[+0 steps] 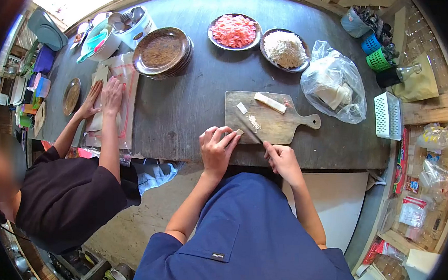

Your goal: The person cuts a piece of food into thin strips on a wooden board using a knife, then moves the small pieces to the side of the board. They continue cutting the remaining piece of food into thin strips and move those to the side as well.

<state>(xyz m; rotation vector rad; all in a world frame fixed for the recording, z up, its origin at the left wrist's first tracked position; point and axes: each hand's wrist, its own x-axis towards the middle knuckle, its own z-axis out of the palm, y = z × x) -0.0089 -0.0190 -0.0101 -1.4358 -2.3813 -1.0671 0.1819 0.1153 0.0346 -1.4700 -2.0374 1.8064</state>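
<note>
My left hand (216,149) pinches a small pale food piece (240,133) at the front edge of the wooden cutting board (233,107). In my right hand (283,161) is a knife (250,130), its blade angled across the board close to the left fingertips. Thin pale shreds (254,122) lie beside the blade. Farther up the board are a small white chunk (242,108) and a longer white block (270,103). Behind the board stand a plate of pink chopped pieces (233,32) and a plate of white shreds (285,50).
A clear plastic bag (335,82) with pale contents sits right of the board. Stacked brown plates (162,51) and a utensil tub (138,29) are at the left. Another person (71,197) presses both hands on a sheet there. A white basket (388,115) stands at the right edge.
</note>
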